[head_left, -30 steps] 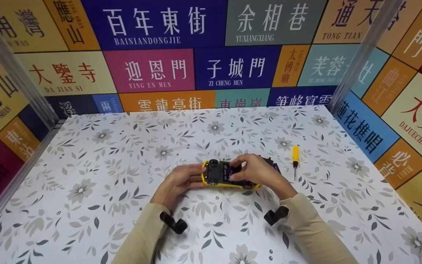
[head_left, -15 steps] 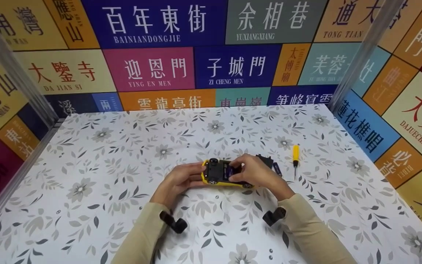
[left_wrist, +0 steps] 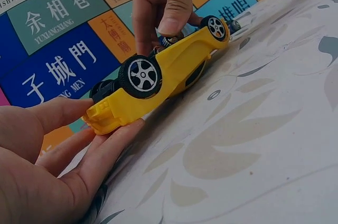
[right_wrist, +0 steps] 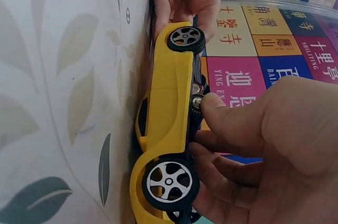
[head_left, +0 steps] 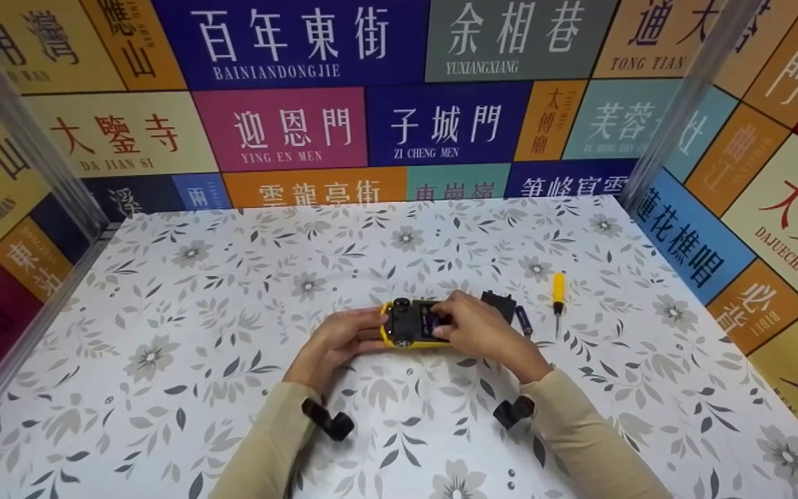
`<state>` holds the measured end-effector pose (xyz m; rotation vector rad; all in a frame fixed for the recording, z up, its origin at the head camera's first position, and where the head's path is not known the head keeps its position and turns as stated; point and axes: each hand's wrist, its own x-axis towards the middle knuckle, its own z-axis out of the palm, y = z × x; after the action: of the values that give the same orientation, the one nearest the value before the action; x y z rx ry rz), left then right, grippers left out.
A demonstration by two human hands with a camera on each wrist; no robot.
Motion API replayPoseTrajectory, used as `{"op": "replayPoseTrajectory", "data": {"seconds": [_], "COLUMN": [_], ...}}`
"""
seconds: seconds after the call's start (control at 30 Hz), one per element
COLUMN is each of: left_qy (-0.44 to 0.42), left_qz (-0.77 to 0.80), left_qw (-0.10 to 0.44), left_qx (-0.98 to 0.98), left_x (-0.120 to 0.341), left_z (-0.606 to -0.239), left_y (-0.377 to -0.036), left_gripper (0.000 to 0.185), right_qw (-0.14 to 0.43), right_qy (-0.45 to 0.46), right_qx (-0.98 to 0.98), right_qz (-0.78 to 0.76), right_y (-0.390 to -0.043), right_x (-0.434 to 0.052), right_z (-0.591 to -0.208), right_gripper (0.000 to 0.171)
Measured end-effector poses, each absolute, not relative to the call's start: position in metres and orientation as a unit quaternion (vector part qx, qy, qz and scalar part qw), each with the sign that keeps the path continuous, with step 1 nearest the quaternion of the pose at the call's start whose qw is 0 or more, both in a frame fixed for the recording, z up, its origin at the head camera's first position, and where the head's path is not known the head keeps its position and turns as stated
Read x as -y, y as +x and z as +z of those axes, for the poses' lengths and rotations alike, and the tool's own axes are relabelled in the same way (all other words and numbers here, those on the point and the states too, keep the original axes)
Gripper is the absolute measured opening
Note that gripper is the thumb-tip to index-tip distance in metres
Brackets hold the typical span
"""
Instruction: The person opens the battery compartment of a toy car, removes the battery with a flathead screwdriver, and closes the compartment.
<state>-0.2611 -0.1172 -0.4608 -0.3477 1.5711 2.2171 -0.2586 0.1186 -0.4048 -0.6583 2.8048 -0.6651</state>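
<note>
A yellow toy car [head_left: 391,336] lies upside down on the table, its black underside and wheels facing up. My left hand [head_left: 337,343] grips one end of it, thumb above and fingers below in the left wrist view. Over the open battery compartment, my right hand [head_left: 479,329] bends its fingers. Its thumb [right_wrist: 216,109] presses the end of a battery [right_wrist: 197,102] that sticks up from the compartment, the fingers on the battery's far side. Another battery end shows beside it in the right wrist view. The hand hides much of the compartment.
Just right of the car lie a black cover [head_left: 499,305] and a loose dark battery [head_left: 524,320]. A screwdriver with a yellow handle [head_left: 559,291] lies farther right. Printed panels [head_left: 295,128] stand behind the floral tablecloth [head_left: 233,277].
My right hand has shifted slightly left along the car, and more of the black cover and loose battery shows behind it. The left hand keeps its hold.
</note>
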Motion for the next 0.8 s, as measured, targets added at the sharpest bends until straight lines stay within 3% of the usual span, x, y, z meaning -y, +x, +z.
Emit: {"op": "replayPoseTrajectory", "data": {"seconds": [0.3, 0.8], "left_qy": [-0.124, -0.123], "left_qz": [0.789, 0.782], "left_qw": [0.195, 0.195], "left_qx": [-0.569, -0.579], "left_x": [0.116, 0.115], "left_z": [-0.46, -0.46], "left_y": [-0.261, -0.261], "left_gripper": [0.047, 0.049], "right_qw": [0.154, 0.109], "right_qy": [-0.3, -0.31], "right_qx": [-0.902, -0.912], "right_qz": [-0.27, -0.246], "right_y": [-0.265, -0.266], "right_x": [-0.135, -0.135], "right_z": [-0.4, -0.398], "right_gripper": [0.036, 0.032]}}
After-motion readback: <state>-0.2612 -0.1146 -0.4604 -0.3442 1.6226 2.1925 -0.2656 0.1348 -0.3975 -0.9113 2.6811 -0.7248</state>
